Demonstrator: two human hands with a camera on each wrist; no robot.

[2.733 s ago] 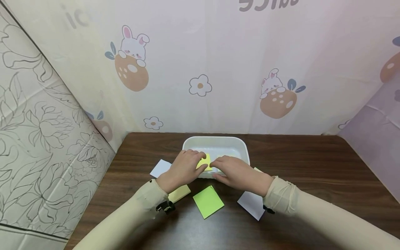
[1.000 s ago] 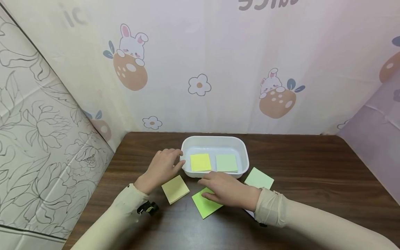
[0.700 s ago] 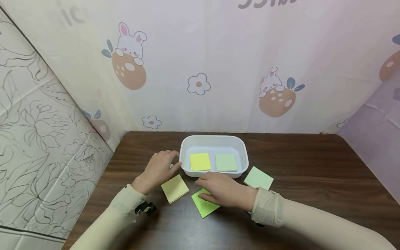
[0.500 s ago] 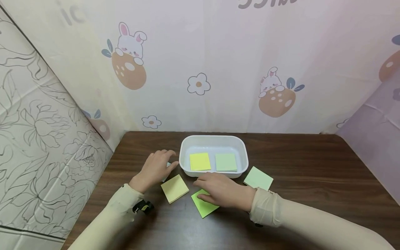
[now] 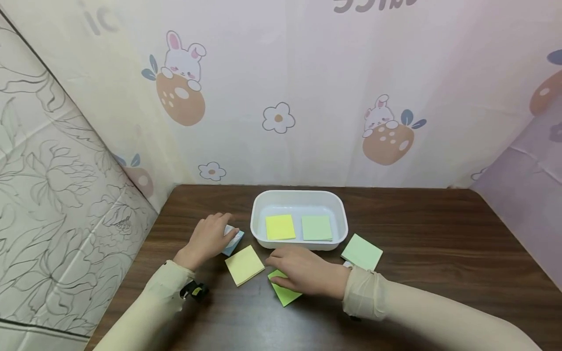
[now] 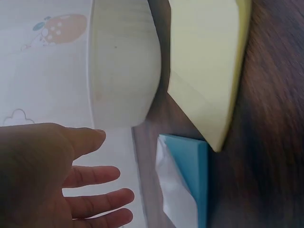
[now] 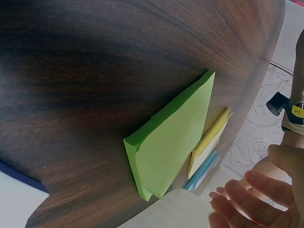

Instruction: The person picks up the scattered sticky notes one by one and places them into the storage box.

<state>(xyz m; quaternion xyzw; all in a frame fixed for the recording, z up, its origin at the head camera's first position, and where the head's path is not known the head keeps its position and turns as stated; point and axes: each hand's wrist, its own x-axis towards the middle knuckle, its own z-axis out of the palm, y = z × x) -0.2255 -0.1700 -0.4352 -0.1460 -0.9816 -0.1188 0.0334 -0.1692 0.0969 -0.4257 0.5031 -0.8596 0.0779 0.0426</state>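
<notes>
My left hand [image 5: 206,240], fingers spread loosely and holding nothing, hovers over a blue sticky note pad [image 6: 199,166] with a lifted whitish top sheet, left of the white plastic box [image 5: 298,243]. Inside the box lie a bright yellow pad [image 5: 281,227] and a pale green pad [image 5: 317,228], side by side. My right hand [image 5: 303,270] hangs relaxed in front of the box; it hides part of a lime green pad [image 7: 173,137] in the head view. Between the hands, a pale yellow pad [image 5: 245,265] rests on the table.
Right of the box sits another pale green pad [image 5: 362,251] on the dark wooden table [image 5: 417,234]. A whitish pad with a dark blue edge [image 7: 19,197] is mostly hidden under the right forearm in the head view. Printed curtains stand behind and at the sides.
Both hands have withdrawn from the box, leaving the yellow and pale green pads uncovered inside. Lately my left hand has drifted left, showing more of the blue pad; my right has shifted slightly left.
</notes>
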